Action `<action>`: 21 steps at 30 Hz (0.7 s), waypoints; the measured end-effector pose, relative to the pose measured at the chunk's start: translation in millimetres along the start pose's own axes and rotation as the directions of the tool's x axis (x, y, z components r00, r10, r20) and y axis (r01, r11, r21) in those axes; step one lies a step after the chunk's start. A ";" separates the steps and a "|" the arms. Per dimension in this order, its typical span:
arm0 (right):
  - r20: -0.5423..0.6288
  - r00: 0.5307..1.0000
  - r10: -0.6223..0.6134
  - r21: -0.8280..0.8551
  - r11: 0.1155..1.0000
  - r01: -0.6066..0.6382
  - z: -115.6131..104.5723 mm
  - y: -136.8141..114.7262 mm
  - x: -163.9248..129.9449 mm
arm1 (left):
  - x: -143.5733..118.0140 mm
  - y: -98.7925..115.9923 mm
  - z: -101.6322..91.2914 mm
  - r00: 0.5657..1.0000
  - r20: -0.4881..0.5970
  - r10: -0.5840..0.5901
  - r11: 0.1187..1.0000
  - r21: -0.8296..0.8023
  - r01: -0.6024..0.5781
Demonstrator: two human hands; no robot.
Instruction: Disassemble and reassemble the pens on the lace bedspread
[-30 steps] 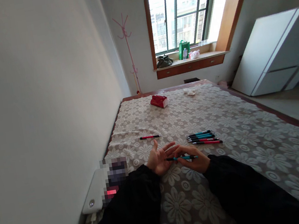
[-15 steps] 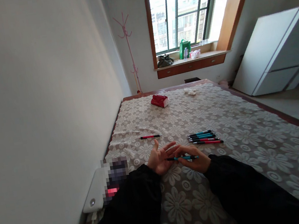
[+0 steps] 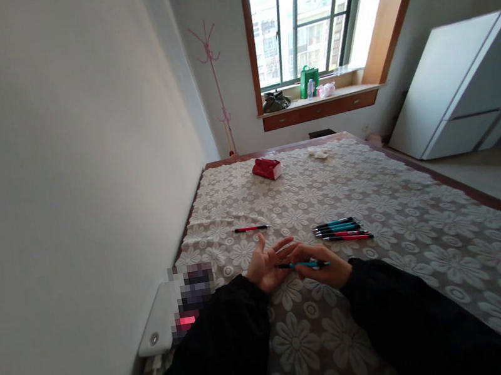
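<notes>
My right hand (image 3: 326, 271) grips a teal pen (image 3: 307, 263) with a black tip, held level just above the flower-patterned bedspread (image 3: 377, 205). The pen's tip points into my left hand (image 3: 265, 266), which lies palm up with fingers spread and holds nothing. Beyond my right hand, several teal and pink pens (image 3: 341, 230) lie side by side in a row. A single pink pen (image 3: 251, 228) lies apart, further back on the left.
A red tissue pack (image 3: 267, 168) and a crumpled white tissue (image 3: 318, 153) lie at the bed's far end. A white wall runs close along the left. A white cabinet (image 3: 463, 90) stands at the right, and a pink coat stand (image 3: 215, 85) is by the window.
</notes>
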State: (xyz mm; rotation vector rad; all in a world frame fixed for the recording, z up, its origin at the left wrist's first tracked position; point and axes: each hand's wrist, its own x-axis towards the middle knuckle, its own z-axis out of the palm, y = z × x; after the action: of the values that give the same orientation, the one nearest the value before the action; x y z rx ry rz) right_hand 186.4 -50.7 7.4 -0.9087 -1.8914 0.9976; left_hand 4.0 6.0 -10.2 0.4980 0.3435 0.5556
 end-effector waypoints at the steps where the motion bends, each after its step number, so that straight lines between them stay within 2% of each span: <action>1: -0.001 1.000 0.009 0.025 1.000 -0.009 0.3 0.1 0.4 | -0.1 0.1 0.5 1.000 0.000 0.002 1.000 -0.003 -0.002; 5: -0.060 0.996 0.073 0.171 0.983 -0.062 -0.6 2.9 2.9 | 0.4 -1.4 5.5 0.995 -0.077 0.056 0.998 0.031 -0.054; 8: -0.147 0.977 0.157 0.263 0.958 -0.114 -4.9 8.4 4.3 | 2.2 -5.5 8.6 0.950 -0.187 0.249 0.951 0.233 -0.204; 11: -0.188 0.961 0.202 0.311 0.940 -0.137 -9.8 14.0 4.6 | 4.1 -9.4 8.0 0.880 -0.183 0.438 0.769 0.583 -0.262; 13: -0.185 0.962 0.202 0.392 0.912 -0.116 -11.4 15.6 4.7 | 5.1 -10.5 5.9 0.862 -0.147 0.485 0.664 0.704 -0.253; 17: -0.170 0.958 0.230 0.633 0.771 -0.072 -11.8 12.1 6.1 | 6.1 -9.1 2.0 0.843 -0.135 0.520 0.648 0.706 -0.286; 21: -0.132 0.951 0.280 0.712 0.694 -0.105 -14.5 7.9 6.4 | 5.7 -7.4 2.5 0.825 -0.158 0.542 0.649 0.703 -0.291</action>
State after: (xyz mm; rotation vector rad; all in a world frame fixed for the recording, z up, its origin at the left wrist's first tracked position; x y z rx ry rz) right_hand 198.2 -37.5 7.9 -0.7171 -1.0668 1.5224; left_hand 12.7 3.0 -13.1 1.1970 0.8014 1.0053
